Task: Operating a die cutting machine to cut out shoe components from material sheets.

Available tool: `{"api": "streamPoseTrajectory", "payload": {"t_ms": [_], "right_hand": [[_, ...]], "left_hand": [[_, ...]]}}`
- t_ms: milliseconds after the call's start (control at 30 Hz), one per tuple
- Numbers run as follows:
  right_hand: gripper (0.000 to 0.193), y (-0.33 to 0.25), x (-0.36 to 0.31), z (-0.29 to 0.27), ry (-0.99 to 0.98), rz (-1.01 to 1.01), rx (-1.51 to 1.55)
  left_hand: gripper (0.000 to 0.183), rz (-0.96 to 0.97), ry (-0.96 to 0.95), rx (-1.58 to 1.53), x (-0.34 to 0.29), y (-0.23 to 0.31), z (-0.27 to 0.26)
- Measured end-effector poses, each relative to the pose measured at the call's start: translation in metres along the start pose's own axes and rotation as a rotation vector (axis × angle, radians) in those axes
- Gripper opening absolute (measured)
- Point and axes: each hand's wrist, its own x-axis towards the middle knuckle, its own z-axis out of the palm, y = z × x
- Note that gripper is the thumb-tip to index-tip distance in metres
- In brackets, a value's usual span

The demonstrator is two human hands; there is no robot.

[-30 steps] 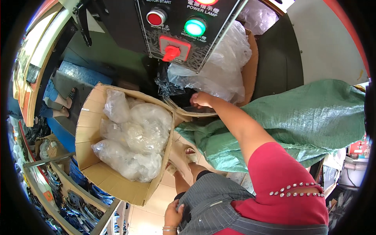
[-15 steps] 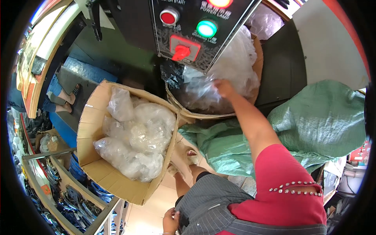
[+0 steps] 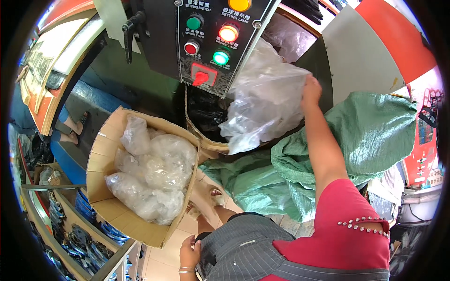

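Observation:
My right hand (image 3: 311, 93) is closed on the edge of a clear plastic bag (image 3: 274, 100). The bag spreads out crumpled over a cardboard box (image 3: 213, 146) under the control panel; black plastic (image 3: 205, 112) shows inside that box. Low in the view, beside the dark striped apron (image 3: 239, 243), is my left hand (image 3: 189, 254). Its fingers are curled, and what they hold, if anything, is hidden.
A second, open cardboard box (image 3: 105, 187) holds several filled clear bags (image 3: 161, 168). Above hangs a machine control panel (image 3: 211, 47) with lit lamps. Green woven sacks (image 3: 365, 136) lie at the right. Divided bins (image 3: 89, 243) stand lower left; another person's legs (image 3: 70, 129) show beyond.
My right hand has moved right and up, drawing the clear bag out wider over the box. The view has shifted, showing more of the panel. My left hand stays low by the apron.

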Motion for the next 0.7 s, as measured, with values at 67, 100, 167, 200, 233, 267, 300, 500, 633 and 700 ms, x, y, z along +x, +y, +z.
{"api": "streamPoseTrajectory", "payload": {"t_ms": [67,100,167,200,233,267,300,500,633,700], "right_hand": [[0.033,-0.028,0.004,-0.013,0.214,-0.001,0.196],[0.033,-0.046,0.003,-0.019,0.215,-0.006,0.192],[0.042,-0.086,-0.001,-0.035,0.162,-0.112,0.408],[0.042,-0.105,-0.001,-0.045,0.164,-0.128,0.403],[0.045,-0.121,-0.003,-0.052,0.152,0.025,0.589],[0.049,-0.138,-0.006,-0.061,0.136,0.181,0.771],[0.05,-0.157,-0.015,-0.074,-0.026,0.077,0.87],[0.054,-0.113,-0.053,-0.092,-0.663,0.227,1.15],[0.049,-0.139,-0.236,-0.027,-1.325,0.616,-0.192],[0.042,-0.108,-0.324,-0.027,-1.944,-0.129,-0.498]], "left_hand": [[0.035,-0.039,0.011,-0.003,-0.001,-0.004,-0.002],[0.036,-0.052,0.028,-0.002,-0.001,-0.017,-0.002],[0.039,-0.082,0.042,0.003,-0.002,-0.037,-0.002],[0.039,-0.071,0.036,-0.008,-0.001,-0.04,-0.002],[0.039,-0.081,0.04,0.03,-0.002,-0.043,-0.003],[0.039,-0.09,0.044,0.067,0.0,-0.045,-0.002],[0.039,-0.055,0.055,0.078,0.003,-0.043,-0.003],[0.038,-0.082,-0.122,-0.307,0.04,-0.029,0.012],[0.057,-0.336,-0.274,-1.189,0.06,0.034,-0.007],[0.063,-0.375,-0.327,-1.305,0.066,0.044,-0.018]]}}
